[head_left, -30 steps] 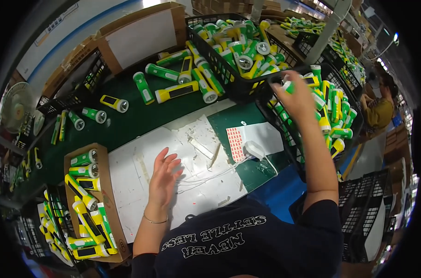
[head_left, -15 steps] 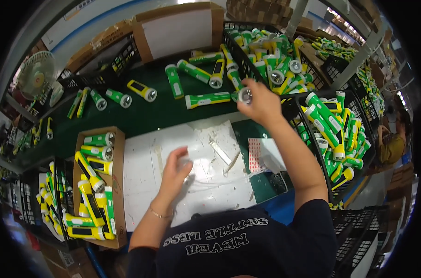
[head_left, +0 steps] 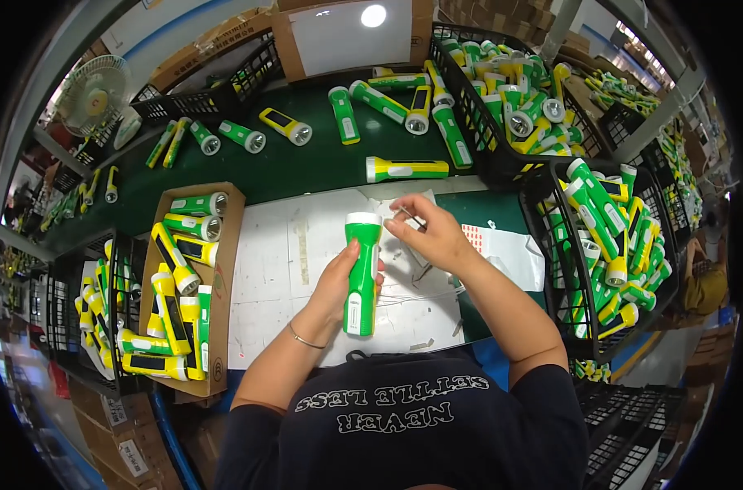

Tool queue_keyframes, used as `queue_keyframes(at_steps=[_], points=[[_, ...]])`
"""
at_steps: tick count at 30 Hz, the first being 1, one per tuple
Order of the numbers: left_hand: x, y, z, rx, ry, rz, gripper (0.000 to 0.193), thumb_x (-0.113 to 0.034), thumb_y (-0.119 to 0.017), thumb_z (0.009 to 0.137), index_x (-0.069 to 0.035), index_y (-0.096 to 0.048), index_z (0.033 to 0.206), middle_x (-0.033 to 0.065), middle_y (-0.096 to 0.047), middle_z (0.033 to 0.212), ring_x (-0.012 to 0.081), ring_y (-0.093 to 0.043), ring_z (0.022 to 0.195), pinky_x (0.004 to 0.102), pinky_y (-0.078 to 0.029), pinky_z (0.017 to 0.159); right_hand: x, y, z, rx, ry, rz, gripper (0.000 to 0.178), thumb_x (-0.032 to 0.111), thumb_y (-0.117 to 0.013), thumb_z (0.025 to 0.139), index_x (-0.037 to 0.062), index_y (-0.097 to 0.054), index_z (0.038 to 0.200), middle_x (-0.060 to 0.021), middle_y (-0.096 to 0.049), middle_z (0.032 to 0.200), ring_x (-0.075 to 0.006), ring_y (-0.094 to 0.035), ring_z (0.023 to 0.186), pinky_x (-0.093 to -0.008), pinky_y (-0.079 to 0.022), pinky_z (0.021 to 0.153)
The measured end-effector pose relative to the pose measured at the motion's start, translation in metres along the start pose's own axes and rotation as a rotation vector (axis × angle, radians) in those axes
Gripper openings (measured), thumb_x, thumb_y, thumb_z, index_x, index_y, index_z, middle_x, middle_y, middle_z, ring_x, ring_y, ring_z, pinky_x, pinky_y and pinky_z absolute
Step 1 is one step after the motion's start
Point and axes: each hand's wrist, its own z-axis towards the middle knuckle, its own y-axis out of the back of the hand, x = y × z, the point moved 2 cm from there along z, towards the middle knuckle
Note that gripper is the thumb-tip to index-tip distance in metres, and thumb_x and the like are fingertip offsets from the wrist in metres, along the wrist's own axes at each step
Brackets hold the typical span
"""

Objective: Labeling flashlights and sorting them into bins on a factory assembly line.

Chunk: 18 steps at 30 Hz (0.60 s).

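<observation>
A green and yellow flashlight [head_left: 361,278] with a white head stands out in my left hand [head_left: 339,282], whose fingers are wrapped round its body above a white work board [head_left: 265,269]. The white head points away from me. A round bright spot lies on the white panel [head_left: 351,41] at the back. Just right of the flashlight's head, my right hand [head_left: 428,237] is pinched on a thin dark piece [head_left: 410,217]; its kind is not clear.
Left of the board is a cardboard box [head_left: 232,245] of flashlights. Crates of flashlights, one a black crate [head_left: 543,269], stand at the right. More flashlights lie on the green belt [head_left: 306,171] beyond, including a yellow flashlight [head_left: 406,169]. A red-dotted sheet [head_left: 502,249] lies right of the board.
My right hand has come back from the belt toward the board. A flashlight is now in my left hand, which was empty before. The bright spot on the back panel has appeared.
</observation>
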Motion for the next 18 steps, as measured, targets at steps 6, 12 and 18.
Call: queue_keyframes(at_steps=[6, 12, 18], points=[[0.001, 0.008, -0.001, -0.051, 0.031, -0.101, 0.041, -0.045, -0.043, 0.094, -0.006, -0.05, 0.107, 0.0072, -0.057, 0.083, 0.0168, -0.058, 0.066, 0.03, -0.05, 0.054, -0.025, -0.012, -0.028, 0.075, -0.013, -0.004, 0.03, 0.031, -0.049, 0.09, 0.0015, -0.054, 0.092, -0.0147, -0.06, 0.085, -0.029, -0.059, 0.073, -0.0362, -0.046, 0.068], [-0.002, 0.008, 0.008, -0.082, 0.013, -0.071, 0.041, -0.044, -0.044, 0.093, -0.004, -0.049, 0.101, 0.0094, -0.056, 0.081, 0.0179, -0.056, 0.06, 0.0293, -0.05, 0.051, 0.006, -0.018, -0.047, 0.017, 0.249, -0.316, 0.017, 0.02, -0.051, 0.087, 0.005, -0.057, 0.084, -0.0118, -0.054, 0.077, -0.0328, -0.056, 0.067, -0.0396, -0.046, 0.06], [-0.01, -0.006, 0.006, -0.117, -0.151, 0.172, 0.035, -0.037, -0.045, 0.095, -0.004, -0.044, 0.105, 0.0105, -0.056, 0.084, 0.0147, -0.054, 0.063, 0.0283, -0.049, 0.055, 0.02, -0.034, -0.061, -0.06, 0.583, -0.702, 0.011, 0.017, -0.061, 0.078, 0.0089, -0.055, 0.074, -0.0048, -0.048, 0.068, -0.0214, -0.054, 0.05, -0.0323, -0.043, 0.044]])
